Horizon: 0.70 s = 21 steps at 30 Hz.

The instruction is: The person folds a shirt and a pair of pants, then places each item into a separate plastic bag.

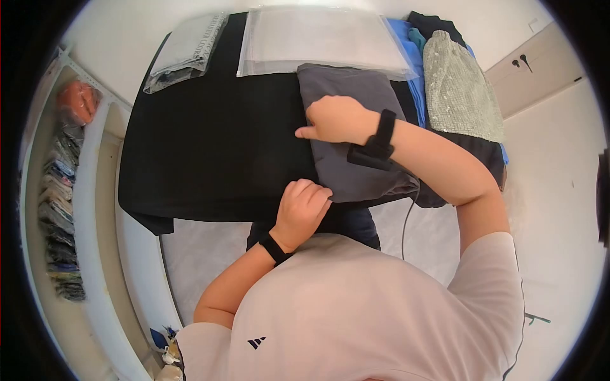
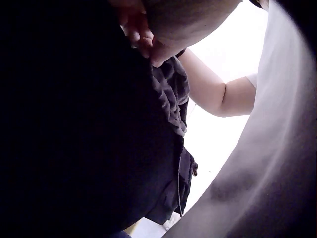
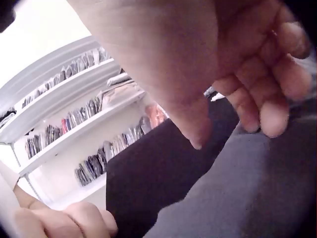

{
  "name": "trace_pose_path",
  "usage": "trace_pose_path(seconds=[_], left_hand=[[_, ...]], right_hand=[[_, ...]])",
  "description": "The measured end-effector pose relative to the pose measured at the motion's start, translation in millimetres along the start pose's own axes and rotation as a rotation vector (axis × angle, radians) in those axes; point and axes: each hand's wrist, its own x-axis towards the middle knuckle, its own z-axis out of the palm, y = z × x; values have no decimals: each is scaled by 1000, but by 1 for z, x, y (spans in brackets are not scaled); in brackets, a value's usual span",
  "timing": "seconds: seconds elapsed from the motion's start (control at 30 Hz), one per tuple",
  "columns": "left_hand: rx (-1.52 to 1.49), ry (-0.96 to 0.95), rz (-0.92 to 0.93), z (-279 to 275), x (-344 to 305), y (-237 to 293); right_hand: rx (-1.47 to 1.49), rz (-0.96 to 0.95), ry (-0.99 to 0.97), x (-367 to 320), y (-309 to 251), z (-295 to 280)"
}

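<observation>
A dark grey folded garment [image 1: 340,174] lies on the black-covered table [image 1: 210,140]. At its near left corner my left hand [image 1: 302,213] pinches the cloth edge between thumb and fingers; the left wrist view shows this hand [image 2: 143,39] at the gathered grey fabric [image 2: 168,91]. Over the upper left part of the garment is my right hand [image 1: 340,120], its thumb pointing left. In the right wrist view, the fingers of this hand [image 3: 223,64] bend loosely, fingertips at the grey cloth [image 3: 237,178], with nothing gripped.
Clear plastic bags [image 1: 324,38] lie along the table's back edge, and a bagged garment [image 1: 187,51] at back left. To the right are a sequined garment [image 1: 460,89] and blue cloth [image 1: 416,95]. Shelves [image 1: 95,209] with packed clothes stand left.
</observation>
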Motion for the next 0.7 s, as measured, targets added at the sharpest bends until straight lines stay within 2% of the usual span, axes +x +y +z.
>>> trace_pose_path(seconds=[0.1,0.33,0.4,0.47,0.53,0.6,0.63,0.7], left_hand=[[-46,7,36,0,-4,-1],[-69,-34,185,-1,-7,-5],[5,-154,189,-3,-8,-7],[-11,-195,195,-9,-4,-7],[-39,-239,210,-20,6,-3],[-80,-226,159,-36,17,3],[-93,-226,167,-38,27,6],[-95,-134,155,-43,50,9]], right_hand=[[-99,3,-94,9,-4,13],[-51,32,8,23,21,32],[-31,20,20,21,24,31],[269,-32,-40,13,28,16],[485,60,-140,-6,36,-16],[637,144,-78,-32,58,-45],[557,238,-52,-46,69,-59],[613,285,0,-69,106,-59]])
